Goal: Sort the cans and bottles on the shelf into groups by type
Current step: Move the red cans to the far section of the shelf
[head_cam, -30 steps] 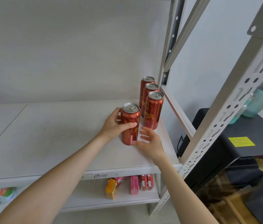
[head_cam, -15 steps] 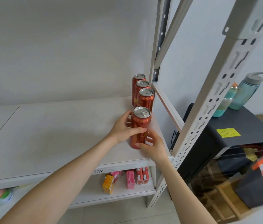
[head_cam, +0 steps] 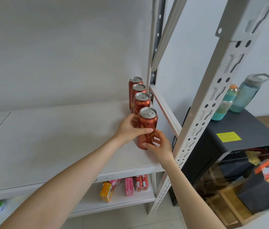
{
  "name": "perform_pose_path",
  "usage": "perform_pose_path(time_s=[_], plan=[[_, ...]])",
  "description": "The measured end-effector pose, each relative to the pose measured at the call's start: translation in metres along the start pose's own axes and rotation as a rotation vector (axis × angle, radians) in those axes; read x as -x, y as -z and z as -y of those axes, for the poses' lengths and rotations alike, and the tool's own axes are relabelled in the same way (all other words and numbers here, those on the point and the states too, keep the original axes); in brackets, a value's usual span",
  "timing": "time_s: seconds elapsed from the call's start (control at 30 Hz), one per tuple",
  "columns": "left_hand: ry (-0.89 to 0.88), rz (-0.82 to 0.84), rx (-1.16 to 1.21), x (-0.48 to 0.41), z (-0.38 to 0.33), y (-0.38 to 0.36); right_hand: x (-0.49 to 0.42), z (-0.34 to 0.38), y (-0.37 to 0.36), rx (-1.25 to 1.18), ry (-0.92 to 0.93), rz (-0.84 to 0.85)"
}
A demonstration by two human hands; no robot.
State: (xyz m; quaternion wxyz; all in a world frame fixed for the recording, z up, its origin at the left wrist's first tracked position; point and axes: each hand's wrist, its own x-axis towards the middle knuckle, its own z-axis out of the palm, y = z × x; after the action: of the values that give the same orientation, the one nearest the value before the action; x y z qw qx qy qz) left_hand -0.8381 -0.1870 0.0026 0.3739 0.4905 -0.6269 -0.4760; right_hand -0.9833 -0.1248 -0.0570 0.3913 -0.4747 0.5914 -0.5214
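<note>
Several tall red cans stand in a single row along the right end of the white shelf board. The front can stands upright on the board, closest to the shelf's front edge. My left hand grips it from the left, thumb across its front. My right hand holds its lower part from the right and front, fingers curled round it. Behind it stand the third can, the second can and the rear can, close to the rear upright.
The perforated metal upright and a side rail bound the shelf on the right. Small boxes stand on the lower shelf. A black cabinet to the right carries two water bottles.
The can in my hands has moved right, from beside the three cans into line in front of them. Both hands stayed on it, and the right hand's fingers closed round it.
</note>
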Motion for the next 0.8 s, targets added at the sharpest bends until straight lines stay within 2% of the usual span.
perform_pose_path(time_s=[0.4, 0.8], plan=[[0.028, -0.042, 0.001, -0.017, -0.006, 0.001, -0.022, 0.003, -0.002, -0.004, 0.022, 0.025], [-0.002, 0.011, -0.019, -0.014, -0.007, 0.006, -0.02, 0.001, -0.005, 0.047, 0.011, -0.011]])
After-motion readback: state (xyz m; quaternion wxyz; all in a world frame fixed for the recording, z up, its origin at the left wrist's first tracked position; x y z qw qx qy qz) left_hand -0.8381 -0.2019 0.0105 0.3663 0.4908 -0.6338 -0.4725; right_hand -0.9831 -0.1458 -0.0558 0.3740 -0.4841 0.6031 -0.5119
